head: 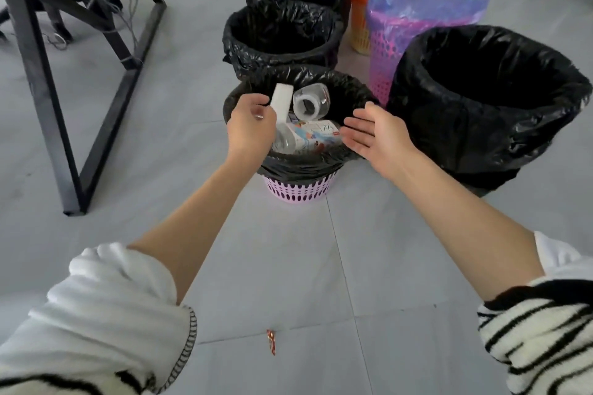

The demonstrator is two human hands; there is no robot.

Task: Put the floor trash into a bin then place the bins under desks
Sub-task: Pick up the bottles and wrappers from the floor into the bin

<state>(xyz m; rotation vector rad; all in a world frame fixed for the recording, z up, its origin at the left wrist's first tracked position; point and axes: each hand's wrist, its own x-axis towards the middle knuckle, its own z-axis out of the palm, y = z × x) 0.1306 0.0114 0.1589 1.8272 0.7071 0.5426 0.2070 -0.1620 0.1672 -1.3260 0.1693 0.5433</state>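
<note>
A floor of large pale grey tiles (96, 125) fills the frame, with the black steel legs of a desk (48, 80) at the upper left and a cluster of lined bins across the upper centre and right. At centre stands the small lilac perforated plastic bin with a black liner (300, 187), already holding clear plastic bottles and a printed carton (308, 135). Your left hand (248, 128) is over its left rim, fingers curled round a flat white rectangular block (282, 101); the block's long axis runs up and slightly right, its upper end over the bin's mouth, so a release here would likely drop it inside. Your right hand (373, 135) hovers at the right rim, palm turned inward, fingers straight and holding nothing. One piece of floor trash remains in view: a small red-and-silver twisted wrapper (271, 342) on a tile joint at lower centre, well apart from both hands, below them in the frame and closer to you than the bin, its long axis near vertical. It lies a little nearer the left forearm, but the left is occupied, so the free right hand seems the better choice. The large black-lined bin (487, 99) at right and two black-lined bins (282, 35) behind appear empty.
</note>
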